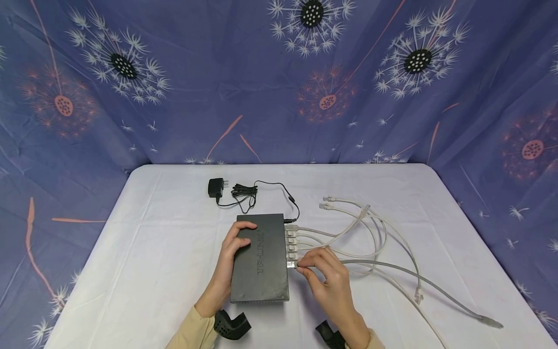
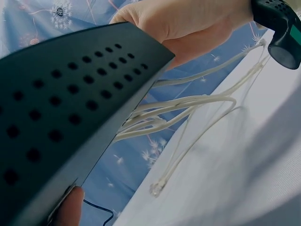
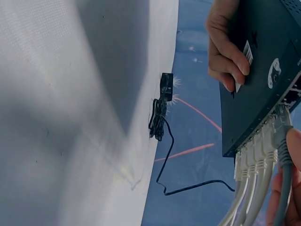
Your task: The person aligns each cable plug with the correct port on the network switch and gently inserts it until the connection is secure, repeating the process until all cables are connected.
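Observation:
A dark TP-LINK network switch [image 1: 263,286] is held up in my left hand [image 1: 221,276], thumb and a finger over its top. In the right wrist view, other fingers [image 3: 228,59] of that hand spread under its base. My right hand [image 1: 331,281] pinches the plug end of a grey network cable [image 1: 401,266] between thumb and fingers at the switch's port side. The grey plug [image 3: 283,117] sits at a port beside several white plugs [image 3: 256,150] lined up in neighbouring ports. I cannot tell whether the grey plug is fully seated.
A black power adapter [image 1: 215,187] lies at the back, its coiled cord [image 1: 245,191] leading to the switch's far corner. White network cables [image 1: 407,249] loop over the white-covered table [image 1: 131,271] on the right, some plugs loose. A patterned curtain [image 1: 244,97] hangs behind.

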`<state>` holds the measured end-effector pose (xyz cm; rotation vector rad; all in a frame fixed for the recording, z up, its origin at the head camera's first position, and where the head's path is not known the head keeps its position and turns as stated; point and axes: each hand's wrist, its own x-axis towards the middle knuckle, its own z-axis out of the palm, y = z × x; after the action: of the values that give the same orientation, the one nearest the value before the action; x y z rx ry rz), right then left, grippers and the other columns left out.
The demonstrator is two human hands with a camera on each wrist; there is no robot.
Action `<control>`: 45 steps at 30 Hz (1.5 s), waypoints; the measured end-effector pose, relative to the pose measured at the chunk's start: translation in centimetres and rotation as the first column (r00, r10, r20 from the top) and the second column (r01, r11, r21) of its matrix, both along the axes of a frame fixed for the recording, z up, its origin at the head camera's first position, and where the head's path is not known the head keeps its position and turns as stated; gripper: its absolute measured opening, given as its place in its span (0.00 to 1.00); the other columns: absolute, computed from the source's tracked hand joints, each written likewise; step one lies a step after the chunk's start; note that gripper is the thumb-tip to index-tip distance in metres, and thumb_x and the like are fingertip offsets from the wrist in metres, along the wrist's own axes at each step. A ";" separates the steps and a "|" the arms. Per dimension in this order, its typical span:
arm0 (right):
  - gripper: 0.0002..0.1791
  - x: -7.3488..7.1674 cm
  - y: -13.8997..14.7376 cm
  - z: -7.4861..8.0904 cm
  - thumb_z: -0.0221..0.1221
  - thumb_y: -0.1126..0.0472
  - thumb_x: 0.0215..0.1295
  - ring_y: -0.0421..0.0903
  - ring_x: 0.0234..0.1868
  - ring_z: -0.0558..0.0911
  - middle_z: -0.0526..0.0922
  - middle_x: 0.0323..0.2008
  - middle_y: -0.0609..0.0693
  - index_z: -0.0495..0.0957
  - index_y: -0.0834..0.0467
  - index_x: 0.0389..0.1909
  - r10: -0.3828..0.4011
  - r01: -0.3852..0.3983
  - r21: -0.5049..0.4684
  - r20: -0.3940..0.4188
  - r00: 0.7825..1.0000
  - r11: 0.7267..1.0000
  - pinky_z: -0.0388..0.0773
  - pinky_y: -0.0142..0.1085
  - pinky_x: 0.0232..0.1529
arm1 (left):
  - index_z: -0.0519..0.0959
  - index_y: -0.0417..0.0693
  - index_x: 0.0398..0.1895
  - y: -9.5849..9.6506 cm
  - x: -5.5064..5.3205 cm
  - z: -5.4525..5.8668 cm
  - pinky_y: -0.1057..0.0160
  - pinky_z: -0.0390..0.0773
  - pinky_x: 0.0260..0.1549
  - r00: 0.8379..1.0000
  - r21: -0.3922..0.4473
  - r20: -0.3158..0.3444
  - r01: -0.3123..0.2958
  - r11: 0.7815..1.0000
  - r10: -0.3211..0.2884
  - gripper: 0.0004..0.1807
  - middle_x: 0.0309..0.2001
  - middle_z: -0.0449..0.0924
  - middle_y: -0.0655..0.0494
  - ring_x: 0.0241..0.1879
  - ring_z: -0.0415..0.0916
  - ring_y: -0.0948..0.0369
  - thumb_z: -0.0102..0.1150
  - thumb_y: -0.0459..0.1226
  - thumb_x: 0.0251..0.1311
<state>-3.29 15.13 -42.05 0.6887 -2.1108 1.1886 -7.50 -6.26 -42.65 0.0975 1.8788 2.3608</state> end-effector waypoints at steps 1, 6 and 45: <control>0.14 0.0 0.0 0.0 0.70 0.75 0.39 0.47 0.34 0.78 0.80 0.31 0.49 0.81 0.58 0.27 -0.001 0.001 -0.009 -0.004 1.000 1.000 0.71 0.27 0.43 | 0.70 0.42 0.54 0.0 0.0 0.0 0.53 0.56 0.52 1.000 -0.011 -0.001 -0.003 1.000 0.003 0.20 0.53 0.66 0.49 0.52 0.60 0.52 0.41 0.36 0.59; 0.13 0.0 -0.3 -0.1 0.70 0.75 0.39 0.48 0.33 0.78 0.81 0.31 0.51 0.81 0.59 0.26 -0.009 0.009 -0.040 -0.022 1.000 0.999 0.71 0.27 0.42 | 0.71 0.44 0.54 -0.1 0.0 0.0 0.51 0.54 0.53 1.000 -0.044 0.006 -0.009 0.999 0.009 0.19 0.54 0.66 0.50 0.53 0.60 0.53 0.41 0.37 0.59; 0.10 -0.9 -0.7 -0.2 0.68 0.73 0.39 0.46 0.29 0.77 0.79 0.28 0.49 0.79 0.59 0.22 -0.003 0.000 -0.017 -0.128 0.992 1.000 0.73 0.30 0.34 | 0.70 0.44 0.53 0.1 0.0 0.3 0.53 0.57 0.52 1.000 -0.018 -0.019 -0.015 1.000 0.015 0.19 0.51 0.65 0.48 0.50 0.61 0.52 0.41 0.37 0.60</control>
<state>-4.22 14.40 -42.27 0.7355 -1.9924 1.1301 -7.51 -6.19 -42.39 0.1048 1.9152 2.3603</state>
